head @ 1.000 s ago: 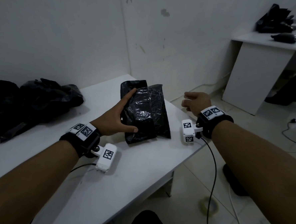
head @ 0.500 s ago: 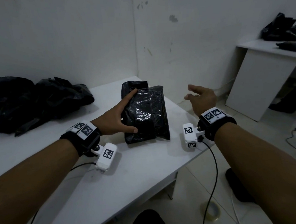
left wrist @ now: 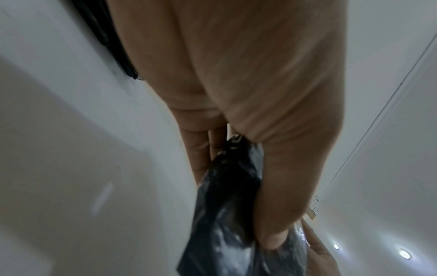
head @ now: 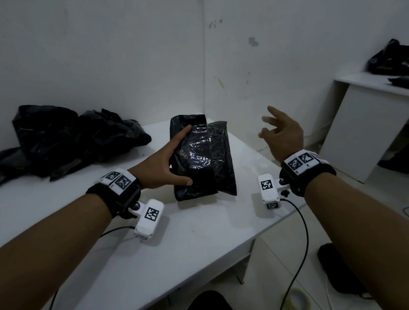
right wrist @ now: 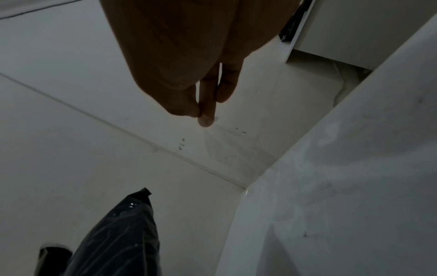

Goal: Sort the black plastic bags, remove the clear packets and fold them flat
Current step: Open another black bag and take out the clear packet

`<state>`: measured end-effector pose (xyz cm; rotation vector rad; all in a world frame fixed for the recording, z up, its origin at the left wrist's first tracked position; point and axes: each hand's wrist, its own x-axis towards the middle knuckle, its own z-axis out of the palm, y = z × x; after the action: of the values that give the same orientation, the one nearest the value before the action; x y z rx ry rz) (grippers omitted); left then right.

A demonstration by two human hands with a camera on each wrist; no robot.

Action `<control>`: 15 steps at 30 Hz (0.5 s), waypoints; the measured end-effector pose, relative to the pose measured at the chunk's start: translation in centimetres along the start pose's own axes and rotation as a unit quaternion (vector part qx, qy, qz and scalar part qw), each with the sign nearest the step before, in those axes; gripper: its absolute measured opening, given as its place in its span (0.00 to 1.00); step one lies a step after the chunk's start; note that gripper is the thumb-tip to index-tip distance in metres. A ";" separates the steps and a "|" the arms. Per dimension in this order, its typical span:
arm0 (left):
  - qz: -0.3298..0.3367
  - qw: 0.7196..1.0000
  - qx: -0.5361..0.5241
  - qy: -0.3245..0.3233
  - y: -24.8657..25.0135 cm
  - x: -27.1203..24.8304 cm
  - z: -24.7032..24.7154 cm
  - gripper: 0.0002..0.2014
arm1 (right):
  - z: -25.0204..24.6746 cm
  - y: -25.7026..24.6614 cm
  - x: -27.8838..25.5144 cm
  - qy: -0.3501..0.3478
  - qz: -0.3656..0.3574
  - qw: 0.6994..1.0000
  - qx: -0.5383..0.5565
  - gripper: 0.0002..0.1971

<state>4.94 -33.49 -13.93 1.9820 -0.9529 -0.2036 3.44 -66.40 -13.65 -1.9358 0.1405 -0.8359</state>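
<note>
Flatly, left hand (head: 161, 163) on glossy crinkled bag (head: 205, 157)

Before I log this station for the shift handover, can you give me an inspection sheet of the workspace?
Surface: white table, bare in front, set in a wall corner.
Job's things: flat stack of black bags at the table's far end; crumpled black bag pile at far left. Clear packets: cannot tell.
Clutter: nothing seen on the table.
Hands: left hand rests on the stack's left edge, thumb on top; right hand raised beyond the table edge, fingers spread, holding nothing.
Cables: one black cable from each wrist camera; the right cable hangs toward the floor.
Surroundings: tape roll on the floor; second white table carrying dark items.
</note>
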 end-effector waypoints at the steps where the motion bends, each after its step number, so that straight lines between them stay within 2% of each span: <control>1: 0.001 1.000 0.000 0.002 0.0 -0.3 -0.2 0.61 | 0.0 -0.5 0.0 0.006 -0.011 1.000 -0.003 0.28; 4: 0.000 1.000 -0.002 0.005 0.1 -1.3 -0.6 0.61 | -0.4 -3.3 0.8 0.028 -0.055 0.997 0.041 0.26; 6: 0.000 1.000 -0.001 0.008 0.1 -1.8 -0.8 0.61 | -0.8 -5.6 1.5 0.008 -0.074 0.992 0.105 0.24; 10: 0.007 1.000 0.009 0.019 0.6 -3.0 -1.3 0.61 | -0.7 -8.8 1.0 -0.098 -0.017 0.955 0.278 0.23; 13: 0.007 0.999 0.016 0.028 0.6 -4.4 -2.0 0.61 | -0.4 -10.0 0.0 -0.161 0.036 0.922 0.349 0.23; 15: 0.005 0.999 0.022 0.036 0.5 -5.4 -2.6 0.61 | -0.1 -10.8 -0.4 -0.193 0.047 0.909 0.366 0.23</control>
<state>2.23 -28.23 -13.21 2.0109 -0.9291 -0.1054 0.41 -60.82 -4.84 -1.3227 -0.2851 -0.3417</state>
